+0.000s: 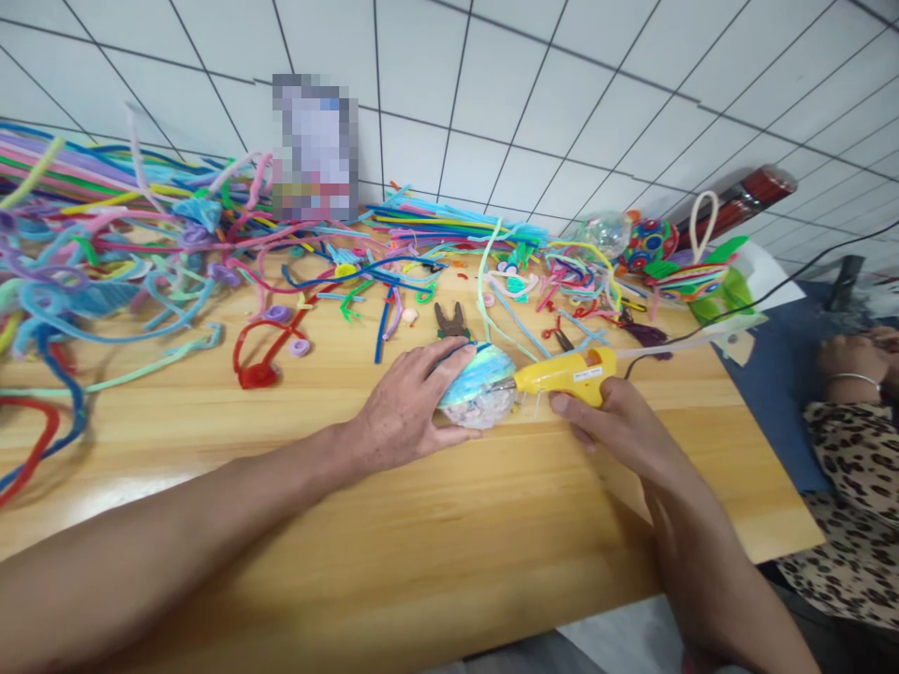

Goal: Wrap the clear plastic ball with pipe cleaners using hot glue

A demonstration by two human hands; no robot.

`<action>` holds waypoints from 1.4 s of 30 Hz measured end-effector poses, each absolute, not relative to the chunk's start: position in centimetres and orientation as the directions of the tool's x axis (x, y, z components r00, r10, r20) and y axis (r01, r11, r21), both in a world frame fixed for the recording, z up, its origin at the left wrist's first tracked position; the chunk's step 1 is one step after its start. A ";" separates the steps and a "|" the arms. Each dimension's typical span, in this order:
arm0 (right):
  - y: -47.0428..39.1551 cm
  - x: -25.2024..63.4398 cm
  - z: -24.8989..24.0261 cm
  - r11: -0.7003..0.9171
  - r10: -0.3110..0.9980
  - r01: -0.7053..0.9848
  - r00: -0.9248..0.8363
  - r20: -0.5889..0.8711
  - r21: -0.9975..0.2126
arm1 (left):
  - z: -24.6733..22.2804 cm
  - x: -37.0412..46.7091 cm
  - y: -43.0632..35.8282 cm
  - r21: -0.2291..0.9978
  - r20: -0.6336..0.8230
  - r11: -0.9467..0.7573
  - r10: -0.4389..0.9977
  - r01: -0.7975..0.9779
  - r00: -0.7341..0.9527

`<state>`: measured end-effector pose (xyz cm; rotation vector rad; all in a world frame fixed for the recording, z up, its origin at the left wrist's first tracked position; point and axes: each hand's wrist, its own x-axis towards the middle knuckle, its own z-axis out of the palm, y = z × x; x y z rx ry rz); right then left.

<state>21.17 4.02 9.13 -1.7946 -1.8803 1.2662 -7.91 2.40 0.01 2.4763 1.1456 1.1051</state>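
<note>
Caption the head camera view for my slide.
Left hand holds a clear ball partly covered in blue fuzzy strips; right hand points a yellow plastic glue gun at it.

Yellow glue gun [567, 376], blue-green-topped clear ball [480, 386], leopard-print sleeve [851, 451]

The left hand [405, 404] holds a ball [481, 379] from nine o'clock — the right hand [626, 423] grips a glue gun [558, 375] at three — and pliers [451, 323] lie at eleven.
</note>
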 end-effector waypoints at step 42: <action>2.8 19.9 8.2 0.106 0.994 0.842 -0.079 0.074 -0.529 | -0.9 -7.9 2.4 0.485 0.541 -0.665 0.739 0.568 0.402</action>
